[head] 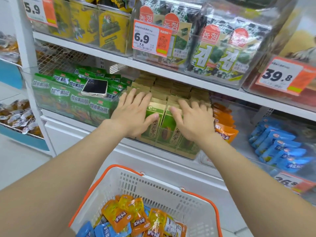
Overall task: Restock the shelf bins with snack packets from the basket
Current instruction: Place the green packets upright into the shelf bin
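fingers spread flat; left hand, right hand pressing green-gold packets; basket below

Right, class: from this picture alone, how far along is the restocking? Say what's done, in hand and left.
Done: the green-gold packets stand in full, tidy rows. In hand: the left hand and right hand lie flat on those rows, apparently squaring them; neither holds a packet. Left: orange packets and blue packets lie in the basket, so the job looks unfinished.
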A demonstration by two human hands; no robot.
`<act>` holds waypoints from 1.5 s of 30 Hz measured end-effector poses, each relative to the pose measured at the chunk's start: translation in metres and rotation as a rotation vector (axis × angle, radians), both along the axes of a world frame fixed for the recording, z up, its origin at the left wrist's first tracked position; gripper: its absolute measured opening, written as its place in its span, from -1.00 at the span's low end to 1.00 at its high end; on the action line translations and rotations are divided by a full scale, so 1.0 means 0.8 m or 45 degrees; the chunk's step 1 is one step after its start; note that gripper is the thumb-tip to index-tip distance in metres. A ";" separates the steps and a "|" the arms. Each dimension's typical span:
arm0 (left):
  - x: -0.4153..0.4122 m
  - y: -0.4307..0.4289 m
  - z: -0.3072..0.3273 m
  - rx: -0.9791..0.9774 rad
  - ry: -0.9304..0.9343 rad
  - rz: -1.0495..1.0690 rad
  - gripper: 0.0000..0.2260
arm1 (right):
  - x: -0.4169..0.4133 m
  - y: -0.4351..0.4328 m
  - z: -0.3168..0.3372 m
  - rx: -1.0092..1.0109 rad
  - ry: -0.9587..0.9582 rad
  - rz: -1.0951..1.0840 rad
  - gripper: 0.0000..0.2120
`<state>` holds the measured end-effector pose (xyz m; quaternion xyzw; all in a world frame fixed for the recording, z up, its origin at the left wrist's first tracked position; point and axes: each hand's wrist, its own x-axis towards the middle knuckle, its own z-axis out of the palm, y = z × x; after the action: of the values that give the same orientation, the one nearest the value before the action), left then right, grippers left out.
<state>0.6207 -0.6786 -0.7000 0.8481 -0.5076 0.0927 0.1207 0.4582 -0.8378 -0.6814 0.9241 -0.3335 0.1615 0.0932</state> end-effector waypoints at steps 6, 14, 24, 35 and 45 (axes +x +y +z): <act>-0.007 0.001 0.000 0.032 0.020 0.046 -0.35 | 0.008 0.002 -0.016 -0.026 -0.024 -0.040 -0.37; -0.053 0.010 -0.002 -0.345 -0.160 -0.053 -0.39 | -0.031 0.033 -0.009 -0.037 -0.214 0.150 -0.45; -0.129 0.027 -0.021 0.373 0.003 -0.168 -0.76 | -0.123 0.082 -0.098 -0.214 -0.137 0.456 -0.83; -0.175 0.060 -0.079 0.969 0.275 -0.154 -0.60 | -0.175 0.111 -0.117 0.579 0.550 0.340 -0.73; -0.235 0.040 -0.109 1.041 0.301 -0.283 -0.62 | -0.227 0.093 -0.189 0.835 0.686 0.113 -0.69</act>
<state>0.4329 -0.6463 -0.7873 0.7711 -0.5733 -0.2269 -0.1585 0.2764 -0.7634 -0.8324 0.9274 -0.2909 -0.1965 -0.1290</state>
